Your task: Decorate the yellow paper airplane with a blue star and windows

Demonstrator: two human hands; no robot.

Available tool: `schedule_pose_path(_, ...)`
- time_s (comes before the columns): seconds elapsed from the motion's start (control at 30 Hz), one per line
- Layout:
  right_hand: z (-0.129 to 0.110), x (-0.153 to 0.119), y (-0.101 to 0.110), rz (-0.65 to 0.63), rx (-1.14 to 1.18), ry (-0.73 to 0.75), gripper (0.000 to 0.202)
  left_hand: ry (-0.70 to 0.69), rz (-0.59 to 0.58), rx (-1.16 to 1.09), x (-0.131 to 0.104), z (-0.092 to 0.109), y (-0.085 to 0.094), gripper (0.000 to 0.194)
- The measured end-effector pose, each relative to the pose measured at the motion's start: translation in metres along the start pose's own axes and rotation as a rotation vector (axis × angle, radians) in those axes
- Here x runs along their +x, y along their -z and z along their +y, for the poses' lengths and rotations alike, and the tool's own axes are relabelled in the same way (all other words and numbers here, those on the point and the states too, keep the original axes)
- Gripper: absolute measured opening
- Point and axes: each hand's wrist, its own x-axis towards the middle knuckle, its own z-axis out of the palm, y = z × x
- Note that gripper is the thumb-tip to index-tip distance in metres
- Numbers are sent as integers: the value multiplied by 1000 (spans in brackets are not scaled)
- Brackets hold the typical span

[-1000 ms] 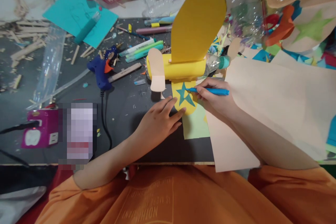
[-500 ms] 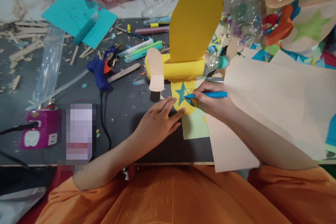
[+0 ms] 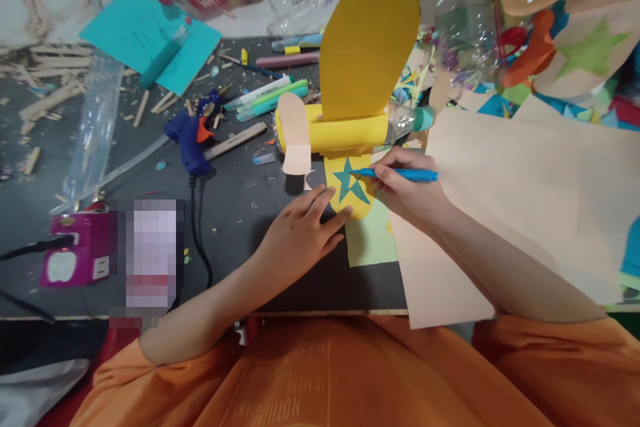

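A blue marker (image 3: 410, 175) is gripped in my right hand (image 3: 407, 180), its tip on a star (image 3: 346, 181) partly coloured blue-green. That star is drawn on the lower yellow paper wing (image 3: 361, 205) of a model plane. My left hand (image 3: 310, 220) lies with fingers spread, fingertips touching the wing's lower left edge. The plane's yellow-wrapped bottle body (image 3: 350, 133) lies crosswise, with a teal cap (image 3: 424, 119) at its right end. A larger yellow wing (image 3: 370, 47) stands up beyond it, and a pale paper tail piece (image 3: 295, 133) is at the left.
A blue glue gun (image 3: 187, 140) with its cord lies on the left, near a purple power adapter (image 3: 75, 247). Several markers (image 3: 273, 100) are behind the plane. Large cream paper sheets (image 3: 520, 200) spread rightward. Wood sticks (image 3: 55, 93), paper scraps and plastic bottles crowd the back.
The marker's tip has moved up slightly, and my right hand has shifted a little with it. More of the star's lower right point shows, coloured. My left hand stays in place.
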Motion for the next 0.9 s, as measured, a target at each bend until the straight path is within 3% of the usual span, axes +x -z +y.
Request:
schedule_pose_path(0.3,7,-1,-1,15,-47,20,21,3,-4,6,-1,0,-1,34)
schedule_pose_path(0.73,1,-2,0,-88,-89,22,31,13,-34,-20,-1,0,-1,37)
schedule_pose_path(0.9,3,-3,1,-120,-76,22,29,-5,6,-4,0,0,0,33)
